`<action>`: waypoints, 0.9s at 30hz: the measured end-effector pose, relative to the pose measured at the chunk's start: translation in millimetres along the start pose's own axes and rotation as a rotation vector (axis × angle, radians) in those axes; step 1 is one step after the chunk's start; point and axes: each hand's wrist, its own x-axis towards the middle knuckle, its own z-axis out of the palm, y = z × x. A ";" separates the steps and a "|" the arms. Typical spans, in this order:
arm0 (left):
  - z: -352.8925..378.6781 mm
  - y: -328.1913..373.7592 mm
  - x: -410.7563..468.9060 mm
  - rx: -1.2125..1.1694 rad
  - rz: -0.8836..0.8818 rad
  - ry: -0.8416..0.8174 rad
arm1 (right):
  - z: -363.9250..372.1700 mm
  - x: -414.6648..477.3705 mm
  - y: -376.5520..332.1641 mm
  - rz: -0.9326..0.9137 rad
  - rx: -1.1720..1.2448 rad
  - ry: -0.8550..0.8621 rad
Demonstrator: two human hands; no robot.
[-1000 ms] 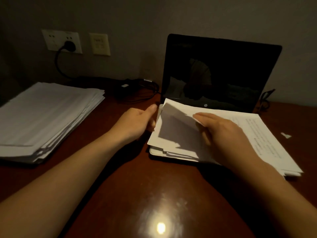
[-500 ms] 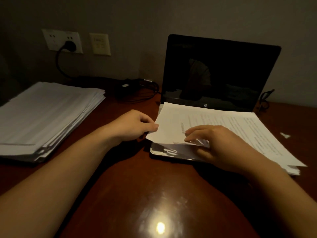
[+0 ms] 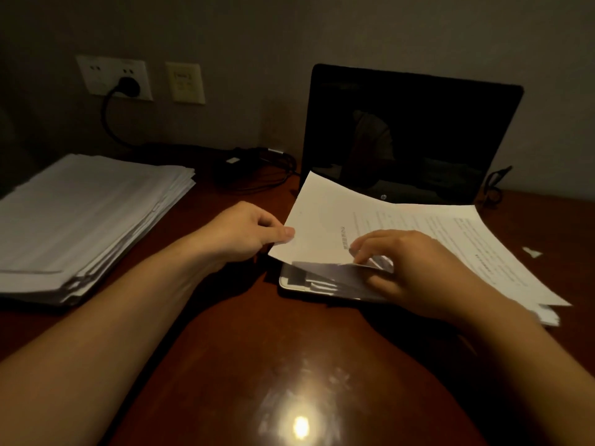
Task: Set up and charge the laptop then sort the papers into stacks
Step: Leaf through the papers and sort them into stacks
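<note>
Head view: left hand (image 3: 244, 231) pinches the left edge of the top sheet (image 3: 322, 217), thumb on top. Right hand (image 3: 415, 268) is curled over that sheet's near edge, fingertips on top and thumb tucked under; I read it as peeling one sheet off the unsorted pile (image 3: 548, 314).

The pile lies under and right of the right hand, on the open laptop's (image 3: 415, 133) base. The screen is dark, behind both hands. The sorted stack (image 3: 90, 214) is well left of the left hand on the counter (image 3: 244, 349). The charger plug (image 3: 128, 85) is in the wall socket beyond the left hand. Can't tell if the cable reaches the laptop.

To do it well:
- Confirm it's a single sheet before lifting.
- Keep the right hand pressing the pile so it doesn't slide off.
- Carry the sheet left flat and square it on the stack.
</note>
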 end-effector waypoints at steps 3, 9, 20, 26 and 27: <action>0.7 0.9 0.0 -0.009 0.026 0.059 | 2.4 0.3 -0.9 0.000 0.016 0.012; 2.7 -1.4 0.7 0.014 0.119 0.192 | 8.8 0.7 -14.4 -0.035 -0.011 0.021; 20.0 16.6 -4.8 -0.672 -0.002 0.048 | 9.8 1.4 -21.7 0.010 -0.031 0.072; 21.2 22.2 -6.1 -0.930 0.039 -0.080 | 15.0 3.9 -14.3 0.076 0.148 0.320; 20.3 20.6 -4.5 -0.929 0.058 -0.118 | 15.1 4.5 -12.2 0.089 0.233 0.384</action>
